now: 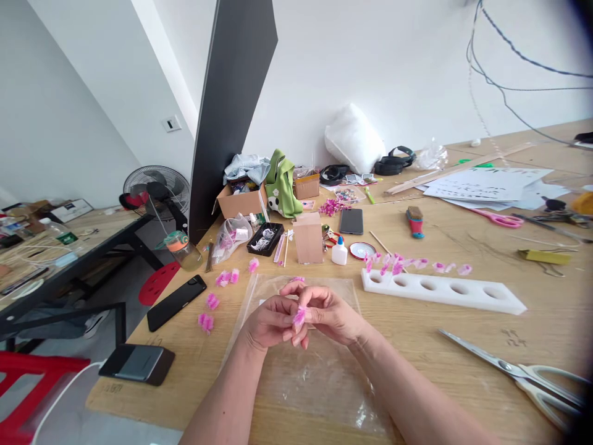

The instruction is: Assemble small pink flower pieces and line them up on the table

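A pink tuft (299, 317) was held above the clear plastic bag (319, 386) on the bench (410, 343), pinched between the fingertips of the left hand (272, 321) and the right hand (334, 313). The grip of both was judged to be closed on it, though the contact was partly hidden by overlapping fingers. The step in hand was judged to be fine working of the tuft; for the next move, a light, steady pinch was called for. Farther back, pale cloth (247, 167) was heaped in a cardboard box (241, 206). Tangled white pieces (267, 238) were contained in a black tray (257, 251). In the white block (445, 300), nothing was seen in the five round holes.
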The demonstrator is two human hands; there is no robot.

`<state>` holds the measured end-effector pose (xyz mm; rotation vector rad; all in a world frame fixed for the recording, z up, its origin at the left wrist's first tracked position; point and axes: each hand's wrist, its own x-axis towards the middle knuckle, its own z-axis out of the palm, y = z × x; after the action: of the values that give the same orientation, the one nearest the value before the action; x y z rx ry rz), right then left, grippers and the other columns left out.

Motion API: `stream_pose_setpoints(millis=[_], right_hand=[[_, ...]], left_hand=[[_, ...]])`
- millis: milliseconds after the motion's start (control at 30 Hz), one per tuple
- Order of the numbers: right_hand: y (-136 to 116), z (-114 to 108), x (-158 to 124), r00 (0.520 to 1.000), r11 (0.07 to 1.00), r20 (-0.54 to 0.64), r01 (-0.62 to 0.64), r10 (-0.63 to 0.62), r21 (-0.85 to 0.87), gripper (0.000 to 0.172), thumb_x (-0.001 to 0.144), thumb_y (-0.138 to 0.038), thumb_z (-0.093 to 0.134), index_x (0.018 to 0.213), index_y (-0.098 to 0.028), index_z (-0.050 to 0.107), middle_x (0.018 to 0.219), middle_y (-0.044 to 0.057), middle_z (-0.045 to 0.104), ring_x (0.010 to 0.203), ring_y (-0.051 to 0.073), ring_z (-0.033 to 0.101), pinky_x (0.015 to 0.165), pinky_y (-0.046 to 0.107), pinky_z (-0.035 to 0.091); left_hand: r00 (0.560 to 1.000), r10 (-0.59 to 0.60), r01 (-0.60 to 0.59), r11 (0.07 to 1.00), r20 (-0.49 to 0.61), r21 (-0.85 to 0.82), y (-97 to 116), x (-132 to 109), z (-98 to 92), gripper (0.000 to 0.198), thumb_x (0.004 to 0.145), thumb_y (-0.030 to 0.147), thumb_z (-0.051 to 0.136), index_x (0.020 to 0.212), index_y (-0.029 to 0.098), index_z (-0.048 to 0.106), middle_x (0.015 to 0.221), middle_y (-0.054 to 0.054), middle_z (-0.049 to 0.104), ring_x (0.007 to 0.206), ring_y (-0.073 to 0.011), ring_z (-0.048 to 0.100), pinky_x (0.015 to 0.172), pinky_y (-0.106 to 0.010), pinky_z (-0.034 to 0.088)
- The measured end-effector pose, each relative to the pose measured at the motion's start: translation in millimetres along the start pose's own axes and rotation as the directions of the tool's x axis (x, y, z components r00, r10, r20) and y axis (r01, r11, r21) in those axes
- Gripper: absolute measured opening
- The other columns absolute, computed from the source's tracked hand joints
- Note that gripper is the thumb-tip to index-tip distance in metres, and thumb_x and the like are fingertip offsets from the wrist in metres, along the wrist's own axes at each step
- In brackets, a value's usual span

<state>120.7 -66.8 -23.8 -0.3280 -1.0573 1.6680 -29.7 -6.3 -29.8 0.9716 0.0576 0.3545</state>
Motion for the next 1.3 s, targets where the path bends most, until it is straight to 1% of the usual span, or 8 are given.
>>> stream_pose_setpoints(millis=[133, 233, 433, 567, 800, 967, 1167, 1300], right_hand=[[-2, 0, 2, 0.999, 1.000, -0.048, -0.007, 0.006, -0.014, 0.010, 0.078, -0.024, 0.070, 0.077, -0.016, 0.065, 0.122, 0.006, 0.048, 0.058, 0.011, 0.065, 0.044, 0.024, 0.052], [-3, -2, 5, 0.980, 0.998, -0.190, 0.051, -0.055, -0.023, 0.012, 0.076, -0.026, 0.072, 0.075, -0.015, 0.066, 0.117, 0.005, 0.053, 0.051, 0.003, 0.053, 0.045, 0.020, 0.046], [-3, -4, 11, 0.882, 0.987, -0.451, 0.086, -0.139, -0.136, 0.020, 0.069, -0.031, 0.078, 0.070, -0.015, 0.065, 0.097, 0.005, 0.061, 0.086, 0.015, 0.055, 0.075, 0.025, 0.044], [-2, -3, 12, 0.839, 0.984, -0.533, 0.021, -0.113, -0.176, 0.027, 0.065, -0.036, 0.079, 0.071, -0.015, 0.063, 0.090, 0.004, 0.063, 0.077, 0.014, 0.055, 0.072, 0.027, 0.042], [2, -6, 13, 0.830, 0.982, -0.548, 0.000, -0.106, -0.191, 0.031, 0.063, -0.039, 0.079, 0.072, -0.014, 0.062, 0.079, 0.002, 0.063, 0.070, 0.013, 0.055, 0.068, 0.026, 0.040], [4, -7, 12, 0.807, 0.975, -0.582, -0.040, -0.098, -0.219, 0.035, 0.063, -0.042, 0.078, 0.076, -0.015, 0.061, 0.078, 0.003, 0.065, 0.070, 0.015, 0.056, 0.065, 0.026, 0.040], [2, -4, 13, 0.822, 0.970, -0.556, -0.021, -0.121, -0.243, 0.035, 0.063, -0.043, 0.077, 0.075, -0.015, 0.061, 0.080, 0.004, 0.064, 0.074, 0.016, 0.056, 0.067, 0.027, 0.041], [4, -8, 13, 0.819, 0.961, -0.555, -0.018, -0.144, -0.276, 0.032, 0.073, -0.047, 0.069, 0.076, -0.016, 0.062, 0.080, 0.004, 0.063, 0.080, 0.018, 0.056, 0.076, 0.031, 0.043]], left_hand=[[0.995, -0.004, 0.004, 1.000, -0.098, 0.005, 4, 1, 1.3, 0.020, 0.075, 0.029, 0.069, 0.072, 0.009, 0.067, 0.055, -0.004, 0.058, 0.055, -0.0164, 0.060, 0.059, -0.033, 0.052], [0.972, -0.023, 0.032, 0.999, -0.234, 0.037, 9, 3, 1.5, 0.028, 0.081, 0.036, 0.061, 0.087, 0.009, 0.067, 0.075, -0.012, 0.067, 0.071, -0.0216, 0.066, 0.065, -0.036, 0.054], [0.835, 0.230, -0.138, 0.967, -0.501, 0.214, 11, 11, 4.6, 0.026, 0.082, 0.036, 0.061, 0.087, 0.012, 0.070, 0.086, -0.009, 0.069, 0.079, -0.0190, 0.065, 0.075, -0.033, 0.052], [0.794, 0.317, -0.174, 0.936, -0.518, 0.306, 9, 14, 8.2, 0.025, 0.080, 0.036, 0.064, 0.085, 0.012, 0.071, 0.090, -0.010, 0.070, 0.082, -0.0189, 0.063, 0.077, -0.033, 0.051], [0.740, 0.363, -0.136, 0.905, -0.566, 0.402, 7, 15, 11.5, 0.021, 0.072, 0.030, 0.072, 0.084, 0.012, 0.073, 0.085, -0.008, 0.071, 0.076, -0.0173, 0.063, 0.076, -0.033, 0.052], [0.742, 0.383, -0.135, 0.889, -0.550, 0.436, 8, 15, 13.2, 0.031, 0.077, 0.042, 0.065, 0.075, 0.011, 0.071, 0.079, -0.008, 0.070, 0.071, -0.0160, 0.062, 0.069, -0.029, 0.051], [0.649, 0.409, -0.107, 0.884, -0.641, 0.455, 5, 16, 10.9, 0.023, 0.064, 0.029, 0.078, 0.078, 0.012, 0.072, 0.073, -0.005, 0.070, 0.067, -0.0140, 0.061, 0.069, -0.027, 0.051], [0.656, 0.389, -0.158, 0.909, -0.647, 0.386, 6, 16, 9.2, 0.021, 0.063, 0.028, 0.079, 0.076, 0.013, 0.071, 0.073, -0.004, 0.070, 0.064, -0.0129, 0.061, 0.068, -0.027, 0.051]])
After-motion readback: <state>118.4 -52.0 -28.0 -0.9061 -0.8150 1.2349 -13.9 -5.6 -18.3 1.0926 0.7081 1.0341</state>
